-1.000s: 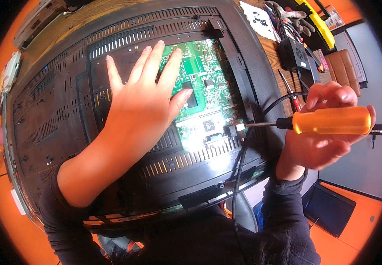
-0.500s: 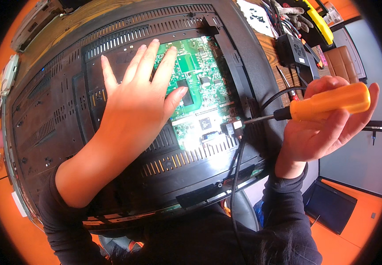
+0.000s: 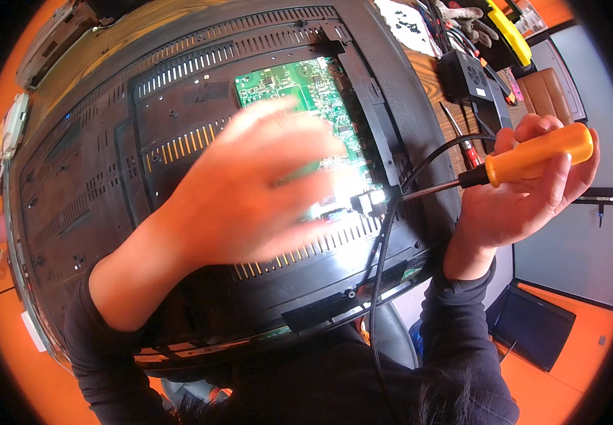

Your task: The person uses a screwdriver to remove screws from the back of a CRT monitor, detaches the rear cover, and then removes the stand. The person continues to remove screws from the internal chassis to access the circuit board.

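My right hand (image 3: pixel 501 205) grips the orange-yellow handle of a screwdriver (image 3: pixel 540 157). Its metal shaft points left, the tip beside a dark connector (image 3: pixel 371 203) at the right edge of a green circuit board (image 3: pixel 285 73). The board sits in the black slotted back panel (image 3: pixel 200 297) of a large flat device. Over the lower part of the board is my left hand (image 3: pixel 250 184), blurred by motion, its fingers apart and holding nothing that I can see. A black cable (image 3: pixel 379 283) runs past the connector and down over the panel's near edge.
Right of the panel, on the wooden table (image 3: pixel 427 67), lie a red-handled screwdriver (image 3: pixel 470 152), a black box with a fan grille (image 3: pixel 466 78), gloves (image 3: pixel 473 21) and a yellow-and-black case (image 3: pixel 510 35). A dark flat screen (image 3: pixel 533 327) stands low at the right.
My left hand has come off its flat rest on the panel and board and swung right and nearer, toward the connector. The screwdriver has shifted slightly, its tip still near the connector.
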Action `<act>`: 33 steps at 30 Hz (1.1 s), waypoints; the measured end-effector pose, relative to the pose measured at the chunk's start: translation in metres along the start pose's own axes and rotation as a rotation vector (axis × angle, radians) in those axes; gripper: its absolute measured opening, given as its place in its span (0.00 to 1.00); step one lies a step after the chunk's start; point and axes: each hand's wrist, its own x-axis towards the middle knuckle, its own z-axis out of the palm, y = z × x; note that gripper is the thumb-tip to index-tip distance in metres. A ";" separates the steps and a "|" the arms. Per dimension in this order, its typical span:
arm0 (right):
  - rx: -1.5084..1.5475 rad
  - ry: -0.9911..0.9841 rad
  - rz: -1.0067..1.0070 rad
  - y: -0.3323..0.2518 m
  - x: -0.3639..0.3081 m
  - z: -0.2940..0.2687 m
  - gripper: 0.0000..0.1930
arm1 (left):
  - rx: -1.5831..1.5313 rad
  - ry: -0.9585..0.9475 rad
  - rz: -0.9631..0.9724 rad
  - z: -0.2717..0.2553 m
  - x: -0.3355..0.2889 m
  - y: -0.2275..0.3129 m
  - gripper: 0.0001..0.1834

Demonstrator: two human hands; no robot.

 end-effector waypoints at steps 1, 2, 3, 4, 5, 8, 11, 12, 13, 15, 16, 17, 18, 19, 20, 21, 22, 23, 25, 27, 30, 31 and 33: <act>0.022 -0.021 -0.015 0.001 -0.001 0.001 0.18 | -0.042 -0.019 0.037 0.001 0.000 0.001 0.21; 0.032 -0.014 -0.024 0.001 -0.001 0.003 0.18 | -0.069 -0.039 0.068 0.002 0.001 0.002 0.21; -0.018 0.050 -0.017 0.001 -0.002 0.003 0.18 | -0.096 -0.059 0.099 0.002 0.001 0.002 0.21; 0.008 0.058 -0.034 0.002 -0.001 0.004 0.19 | -0.089 -0.075 0.106 0.003 0.001 0.002 0.22; 0.008 0.024 -0.037 0.001 -0.001 0.004 0.19 | -0.082 -0.091 0.113 0.003 0.001 0.002 0.23; 0.004 -0.082 -0.066 0.001 -0.001 0.005 0.19 | -0.061 -0.110 0.111 0.004 0.000 0.001 0.24; 0.000 -0.069 -0.090 0.002 -0.002 0.007 0.19 | -0.045 -0.087 0.113 0.006 0.000 0.000 0.24; -0.002 -0.052 -0.098 0.002 -0.002 0.007 0.19 | -0.040 -0.074 0.116 0.007 0.000 0.000 0.25; -0.004 -0.034 -0.106 0.003 -0.002 0.008 0.20 | -0.040 -0.075 0.112 0.007 0.000 0.000 0.25; -0.048 -0.005 -0.110 0.004 -0.002 0.009 0.20 | -0.041 -0.076 0.102 0.008 0.000 0.001 0.25; -0.006 -0.029 -0.114 0.005 -0.002 0.009 0.20 | -0.039 -0.078 0.102 0.008 0.000 0.001 0.25; 0.000 -0.044 -0.106 0.004 -0.003 0.009 0.20 | -0.036 -0.080 0.101 0.007 0.000 0.002 0.25; -0.001 -0.053 -0.107 0.004 -0.002 0.009 0.20 | -0.034 -0.082 0.100 0.007 0.000 0.002 0.25; -0.001 -0.062 -0.108 0.004 -0.003 0.009 0.20 | -0.037 -0.076 0.101 0.007 0.000 0.002 0.25; -0.007 -0.064 -0.117 0.004 -0.002 0.009 0.20 | -0.040 -0.071 0.101 0.007 0.000 0.002 0.25; -0.043 -0.044 -0.118 0.004 -0.003 0.010 0.20 | -0.043 -0.066 0.101 0.007 0.000 0.002 0.25; -0.005 -0.056 -0.118 0.003 -0.003 0.010 0.20 | -0.045 -0.071 0.097 0.007 0.000 0.002 0.25; 0.003 -0.046 -0.112 0.003 -0.003 0.010 0.20 | -0.047 -0.076 0.093 0.007 0.000 0.002 0.25; 0.011 -0.040 -0.107 0.003 -0.003 0.011 0.20 | -0.051 -0.080 0.090 0.007 0.000 0.002 0.25; 0.009 -0.043 -0.107 0.003 -0.003 0.011 0.20 | -0.054 -0.077 0.091 0.007 0.000 0.002 0.25; -0.038 -0.014 -0.100 0.003 -0.003 0.011 0.20 | -0.051 -0.086 0.090 0.007 0.000 0.002 0.25; 0.001 -0.039 -0.106 0.003 -0.003 0.011 0.20 | -0.051 -0.084 0.090 0.007 0.000 0.002 0.25; 0.004 -0.048 -0.113 0.004 -0.003 0.011 0.20 | -0.052 -0.079 0.091 0.007 0.000 0.002 0.25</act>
